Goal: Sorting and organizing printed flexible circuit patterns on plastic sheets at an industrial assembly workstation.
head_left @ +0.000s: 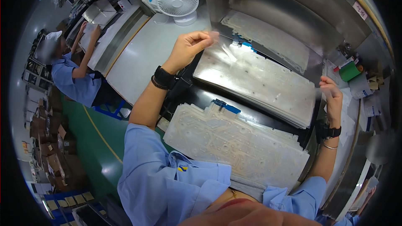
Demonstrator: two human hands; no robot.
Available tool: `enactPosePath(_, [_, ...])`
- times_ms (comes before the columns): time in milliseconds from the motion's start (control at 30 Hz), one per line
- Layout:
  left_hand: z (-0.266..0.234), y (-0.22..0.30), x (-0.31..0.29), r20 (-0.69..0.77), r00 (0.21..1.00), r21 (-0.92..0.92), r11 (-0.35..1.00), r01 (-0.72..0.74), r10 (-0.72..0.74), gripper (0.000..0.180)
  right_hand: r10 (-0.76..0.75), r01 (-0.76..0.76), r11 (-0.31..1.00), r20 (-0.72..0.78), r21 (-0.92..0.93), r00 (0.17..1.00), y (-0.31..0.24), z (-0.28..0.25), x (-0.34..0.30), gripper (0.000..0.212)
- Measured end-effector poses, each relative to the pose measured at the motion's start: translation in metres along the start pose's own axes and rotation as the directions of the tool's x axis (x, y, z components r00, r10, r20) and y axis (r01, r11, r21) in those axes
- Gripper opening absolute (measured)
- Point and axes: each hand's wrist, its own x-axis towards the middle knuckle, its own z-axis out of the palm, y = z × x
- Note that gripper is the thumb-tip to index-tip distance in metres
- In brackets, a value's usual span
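My left hand is closed in a pinch at the far left corner of a stack of thin translucent sheets. A clear plastic film with bright glare trails from its fingertips over the stack. On the right, my right hand is raised beside the stack's right end, its fingers pinched on what looks like the same film. How far the film stretches between the hands is hard to see. Nearer to me lies another pile of milky, patterned sheets, with a blue connector tab at its far edge.
A white fan stands on the pale bench at the far left. Behind the stack rises a metal panel. A green roll sits at the right. Another person works at the left; cardboard boxes line the floor.
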Motion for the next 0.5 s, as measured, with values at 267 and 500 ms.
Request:
enactPosePath(267, [-0.005, -0.020, -0.001, -0.060, 0.925, -0.212, 0.910, 0.355, -0.375, 0.024, 0.317, -0.309, 0.940, -0.036, 0.145, 0.948, -0.017, 0.033, 0.002, 0.040])
enactPosePath(500, [-0.008, -0.021, 0.001, -0.083, 0.921, -0.181, 0.914, 0.363, -0.382, 0.023, 0.314, -0.285, 0.877, -0.012, 0.386, 0.949, -0.025, 0.033, 0.003, 0.040])
